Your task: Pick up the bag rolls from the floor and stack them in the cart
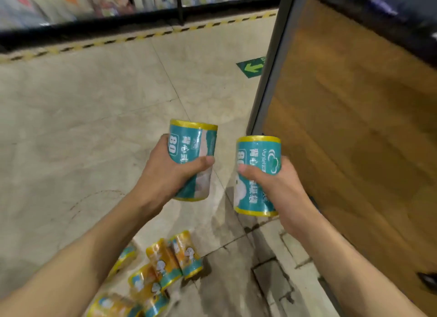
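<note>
Two teal bag rolls with yellow ends are held upright in the middle of the frame, one in each of the hands. The left hand (pixel 165 167) is clamped round the left roll (pixel 192 159), thumb across its front; the right hand (pixel 276 186) is wrapped round the right roll (pixel 257 174) in the same way. Both rolls are carried with the long axis near vertical, slightly apart from each other and well clear of the floor (pixel 82 127). The cart (pixel 354 127), seen as a wooden deck with a grey metal edge, fills the right side of the frame, so the drop-off lies to the right of both hands. The right roll is just beside the cart's edge and is judged the nearer one to be set down; the left roll would have to be carried further across. More rolls (pixel 165 264), orange and teal, are left lying on their sides on the floor at the lower centre of the frame, below the forearms.
</note>
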Demonstrator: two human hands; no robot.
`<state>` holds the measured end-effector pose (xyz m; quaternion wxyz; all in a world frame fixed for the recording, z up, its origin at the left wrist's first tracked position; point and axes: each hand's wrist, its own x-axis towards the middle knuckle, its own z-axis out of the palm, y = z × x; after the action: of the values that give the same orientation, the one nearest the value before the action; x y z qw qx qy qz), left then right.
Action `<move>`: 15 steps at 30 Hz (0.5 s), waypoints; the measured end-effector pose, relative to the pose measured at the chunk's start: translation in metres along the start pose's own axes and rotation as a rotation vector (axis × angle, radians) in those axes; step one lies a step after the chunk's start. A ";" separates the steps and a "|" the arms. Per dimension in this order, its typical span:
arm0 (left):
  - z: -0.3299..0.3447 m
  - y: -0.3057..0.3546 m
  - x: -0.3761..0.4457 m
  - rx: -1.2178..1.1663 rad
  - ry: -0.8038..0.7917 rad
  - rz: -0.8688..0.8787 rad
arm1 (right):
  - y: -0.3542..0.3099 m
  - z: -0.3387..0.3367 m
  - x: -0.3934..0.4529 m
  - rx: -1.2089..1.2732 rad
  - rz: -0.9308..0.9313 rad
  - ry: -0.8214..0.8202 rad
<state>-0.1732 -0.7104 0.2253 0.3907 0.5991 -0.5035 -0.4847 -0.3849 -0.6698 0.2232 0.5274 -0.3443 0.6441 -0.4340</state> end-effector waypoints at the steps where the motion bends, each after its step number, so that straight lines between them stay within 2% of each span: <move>1: -0.011 0.045 -0.014 -0.037 0.014 0.008 | -0.044 0.000 -0.019 0.011 -0.019 -0.028; 9: -0.117 0.460 -0.133 -0.185 0.021 0.174 | -0.433 -0.024 -0.204 0.029 -0.257 -0.094; 12: -0.140 0.581 -0.183 -0.216 -0.004 0.256 | -0.546 -0.040 -0.274 0.083 -0.332 -0.157; 15: -0.151 0.665 -0.223 -0.232 -0.042 0.349 | -0.625 -0.055 -0.330 0.054 -0.426 -0.159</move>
<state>-0.1805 -0.6196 0.9368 0.5247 0.4435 -0.5484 -0.4767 -0.3794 -0.6032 0.9288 0.4821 -0.4915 0.5012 -0.5243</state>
